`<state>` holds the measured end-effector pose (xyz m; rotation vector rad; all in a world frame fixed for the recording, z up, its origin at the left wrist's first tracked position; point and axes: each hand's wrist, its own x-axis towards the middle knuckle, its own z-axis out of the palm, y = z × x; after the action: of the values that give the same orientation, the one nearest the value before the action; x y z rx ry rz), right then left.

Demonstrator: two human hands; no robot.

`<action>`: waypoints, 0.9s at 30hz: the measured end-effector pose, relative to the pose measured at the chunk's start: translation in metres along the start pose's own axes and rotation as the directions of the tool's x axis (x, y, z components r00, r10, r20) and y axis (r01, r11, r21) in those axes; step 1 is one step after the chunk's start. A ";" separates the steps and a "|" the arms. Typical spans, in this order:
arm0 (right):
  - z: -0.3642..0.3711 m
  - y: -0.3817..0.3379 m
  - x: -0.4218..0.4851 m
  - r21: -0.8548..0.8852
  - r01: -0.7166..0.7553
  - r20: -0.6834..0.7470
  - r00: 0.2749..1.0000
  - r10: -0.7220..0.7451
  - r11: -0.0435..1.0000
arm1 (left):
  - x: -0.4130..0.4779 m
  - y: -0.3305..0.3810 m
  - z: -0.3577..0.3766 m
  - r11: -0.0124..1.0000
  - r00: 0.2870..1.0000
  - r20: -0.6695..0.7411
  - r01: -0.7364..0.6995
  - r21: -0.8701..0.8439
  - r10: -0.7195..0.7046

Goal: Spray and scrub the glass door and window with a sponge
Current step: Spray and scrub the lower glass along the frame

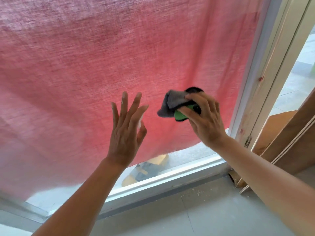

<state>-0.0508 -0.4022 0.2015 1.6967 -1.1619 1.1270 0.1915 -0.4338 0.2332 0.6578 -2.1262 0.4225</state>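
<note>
A large glass pane (190, 155) fills the view, with a pink woven cloth (102, 62) hanging behind it and covering most of it. My right hand (206, 118) is shut on a green and black sponge (180, 115) wrapped with a grey cloth (172, 101), held against the glass low on the right. My left hand (127, 128) is raised flat beside it, fingers spread, palm toward the glass, holding nothing; white specks show on the fingertips. No spray bottle is in view.
A white frame (170, 178) runs along the pane's bottom, and a white upright (252, 79) stands at its right. A wooden door (289, 142) with a hinge stands open at right. Grey floor tiles (187, 217) carry white flecks. Yellow and grey objects lie outside, below the cloth.
</note>
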 end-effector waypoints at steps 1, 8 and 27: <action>0.002 0.000 -0.016 0.006 0.015 0.046 0.999 -0.015 1.000 | 0.000 0.000 0.002 1.000 1.000 0.005 0.002 -0.003 -0.002; 0.005 -0.008 -0.090 0.025 0.050 0.337 0.940 -0.055 0.998 | -0.001 0.005 0.013 0.999 0.999 0.038 -0.031 -0.020 0.032; -0.038 0.065 0.028 0.018 -0.133 -0.028 0.991 0.133 0.991 | -0.002 0.029 0.045 0.994 0.985 0.141 -0.103 0.037 0.097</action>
<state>-0.1168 -0.3932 0.2470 1.6291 -1.2660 1.2414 0.1471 -0.4326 0.2037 0.6230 -2.2944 0.4926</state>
